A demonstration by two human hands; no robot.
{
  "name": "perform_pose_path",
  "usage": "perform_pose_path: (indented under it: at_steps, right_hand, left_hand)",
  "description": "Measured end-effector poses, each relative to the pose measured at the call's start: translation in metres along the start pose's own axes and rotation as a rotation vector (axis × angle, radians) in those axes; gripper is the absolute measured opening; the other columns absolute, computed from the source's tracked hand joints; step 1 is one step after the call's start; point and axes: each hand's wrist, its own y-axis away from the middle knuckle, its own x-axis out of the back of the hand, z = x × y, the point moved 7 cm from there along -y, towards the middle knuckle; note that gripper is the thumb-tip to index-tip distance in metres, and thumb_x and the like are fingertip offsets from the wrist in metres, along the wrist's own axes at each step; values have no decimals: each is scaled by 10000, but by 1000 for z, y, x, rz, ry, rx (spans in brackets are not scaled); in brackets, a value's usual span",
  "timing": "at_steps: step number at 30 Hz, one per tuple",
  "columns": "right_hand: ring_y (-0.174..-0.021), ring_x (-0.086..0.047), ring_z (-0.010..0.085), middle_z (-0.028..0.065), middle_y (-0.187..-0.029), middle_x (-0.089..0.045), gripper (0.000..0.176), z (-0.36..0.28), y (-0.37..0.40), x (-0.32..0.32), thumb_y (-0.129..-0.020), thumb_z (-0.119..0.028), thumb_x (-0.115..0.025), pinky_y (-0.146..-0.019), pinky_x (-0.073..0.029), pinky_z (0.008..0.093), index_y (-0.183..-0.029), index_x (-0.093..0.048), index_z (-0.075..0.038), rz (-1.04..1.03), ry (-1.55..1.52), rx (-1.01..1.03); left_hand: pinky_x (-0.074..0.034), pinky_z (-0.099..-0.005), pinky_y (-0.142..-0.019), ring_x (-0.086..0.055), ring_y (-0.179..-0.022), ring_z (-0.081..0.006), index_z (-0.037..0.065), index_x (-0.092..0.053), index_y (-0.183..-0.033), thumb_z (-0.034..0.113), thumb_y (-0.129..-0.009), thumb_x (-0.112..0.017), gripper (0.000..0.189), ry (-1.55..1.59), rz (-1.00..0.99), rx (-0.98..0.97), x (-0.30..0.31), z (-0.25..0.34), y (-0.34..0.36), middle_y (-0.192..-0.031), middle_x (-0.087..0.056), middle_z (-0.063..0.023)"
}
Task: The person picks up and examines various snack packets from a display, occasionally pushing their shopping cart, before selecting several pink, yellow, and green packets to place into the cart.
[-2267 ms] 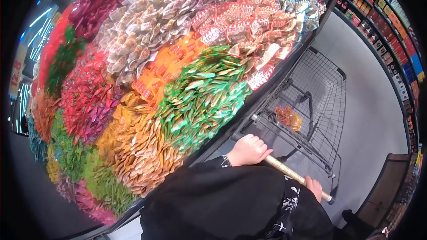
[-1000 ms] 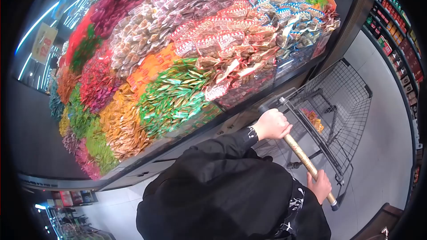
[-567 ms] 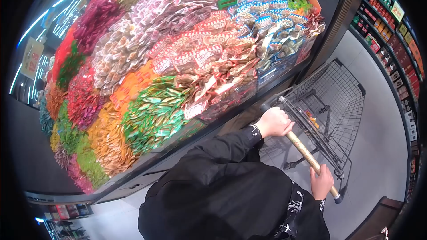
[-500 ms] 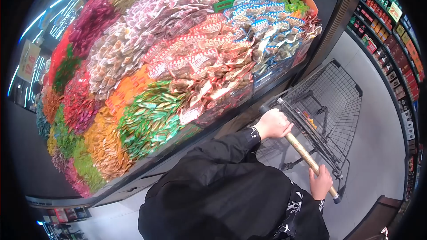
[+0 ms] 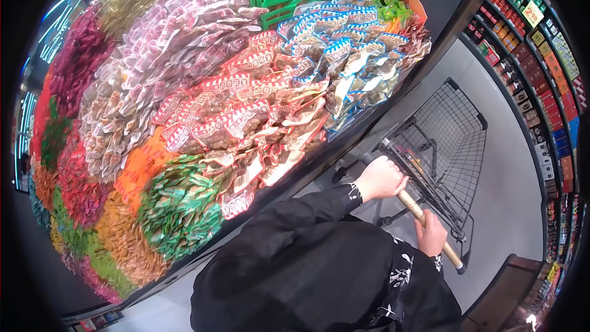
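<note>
A shopping cart (image 5: 452,141) of dark wire stands in front of me, angled toward the upper right. Its pale gold handle bar (image 5: 410,204) runs diagonally below the basket. My left hand (image 5: 381,178) is closed around the bar's upper part, close to the candy display. Lower down, my right hand (image 5: 431,233) wraps the same bar near its dark end cap. Some small orange and red item (image 5: 416,163) shows in the cart, too small to name. Black sleeves with a white pattern at the cuffs cover both arms.
A large sloping display of wrapped snacks (image 5: 239,98) fills the left, with its dark edge running beside the cart. Shelves of packaged goods (image 5: 541,86) curve along the right. A brown wooden-looking stand (image 5: 507,292) is at lower right. Grey floor (image 5: 507,203) lies between.
The snack packets appear larger and shifted left and downward in view. My right hand has moved up the bar, closer to my left hand. Both hands still grip it.
</note>
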Motion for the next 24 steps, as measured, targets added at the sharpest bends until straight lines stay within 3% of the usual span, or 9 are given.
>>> perform_pose_path:
  at_steps: [16,21,24]
  right_hand:
    - [-691,-582,322,103,-743,-568,251,42,-37,-8,-776,-245,-668,-568,-439,423,-892,-510,-89,-96,-72,-58]
    - [-652,-584,343,123,-722,-579,257,51,-49,-8,-790,-272,-653,-552,-445,442,-845,-486,-85,-305,-67,-36]
    - [-678,-600,332,126,-736,-598,275,50,-62,-5,-777,-291,-658,-567,-469,430,-840,-500,-76,-403,31,97]
  left_hand:
    - [-370,-317,-540,-502,-483,-193,107,-555,-476,280,-806,-570,373,-1,2,-16,-32,-11,-32,-476,-516,-18]
    - [-380,-312,-549,-502,-484,-196,113,-556,-469,286,-805,-572,379,-34,-42,8,-37,-9,-37,-471,-515,-16]
    - [-386,-316,-561,-518,-525,-189,106,-568,-512,267,-790,-589,323,-16,-112,46,-40,-11,-38,-524,-539,-24]
